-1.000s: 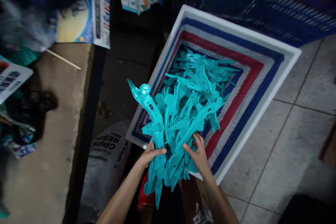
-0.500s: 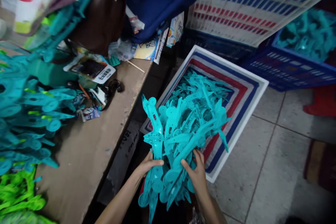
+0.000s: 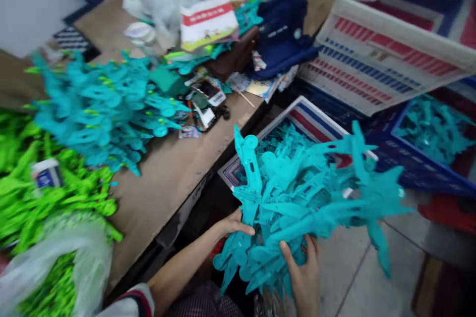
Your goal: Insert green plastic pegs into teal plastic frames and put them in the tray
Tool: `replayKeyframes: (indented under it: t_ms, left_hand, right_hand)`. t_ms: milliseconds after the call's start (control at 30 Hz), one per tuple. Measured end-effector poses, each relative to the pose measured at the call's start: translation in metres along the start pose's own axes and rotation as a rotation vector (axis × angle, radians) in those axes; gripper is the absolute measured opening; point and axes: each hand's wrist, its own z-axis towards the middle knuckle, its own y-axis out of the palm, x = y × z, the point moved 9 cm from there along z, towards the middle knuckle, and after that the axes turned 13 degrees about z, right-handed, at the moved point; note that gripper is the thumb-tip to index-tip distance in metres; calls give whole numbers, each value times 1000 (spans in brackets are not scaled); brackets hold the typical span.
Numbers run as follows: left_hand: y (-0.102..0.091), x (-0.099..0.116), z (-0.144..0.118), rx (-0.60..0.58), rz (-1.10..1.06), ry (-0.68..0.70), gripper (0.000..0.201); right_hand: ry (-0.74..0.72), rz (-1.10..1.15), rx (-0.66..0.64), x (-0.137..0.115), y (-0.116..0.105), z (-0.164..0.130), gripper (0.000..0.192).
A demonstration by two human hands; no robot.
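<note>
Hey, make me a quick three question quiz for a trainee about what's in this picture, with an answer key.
1. True or false: both hands grip the bundle of teal plastic parts.
2. Which colour of parts lies nearest the workbench's near end: A green, B red, C white?
3. Which holds teal parts at far right?

Key
1. True: left hand and right hand clasp it.
2. A, the green parts.
3. The blue crate.

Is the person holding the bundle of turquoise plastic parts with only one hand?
No, both the left hand and the right hand grip the bundle of turquoise plastic parts from either side.
</note>
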Motion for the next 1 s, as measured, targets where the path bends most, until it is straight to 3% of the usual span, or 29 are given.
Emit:
replayKeyframes:
  t_ms: [167,267,467,600,700,833,1000]
  left_hand:
    - [15,32,-31,-26,-23,113,83]
    - [14,51,-62,1,-15,166,86]
    - [-17,94,-172,160,-34,410,86]
    - [-47,113,-270,302,-89,570,84]
    - [-71,115,-349,463,-134,688,80]
    - [-108,91,-449,721,-236,764,76]
    - [-160,52,-558,1001,-355,838,72]
  right_hand:
    - [-210,-148,-1,-66,-12,-20,95]
    - [-342,-206,8,-108,-8,-38,96]
    - [-761,-225,-160,-208,43,-116,88]
    - [-852,-229,-258,-260,91,-183,90]
    - [-909,-258,-347,-290,135,-234,92]
    - [-1032,-285,-587,-315,213,-307,86]
    - [-1107,-293,-911,-327,325,-402,83]
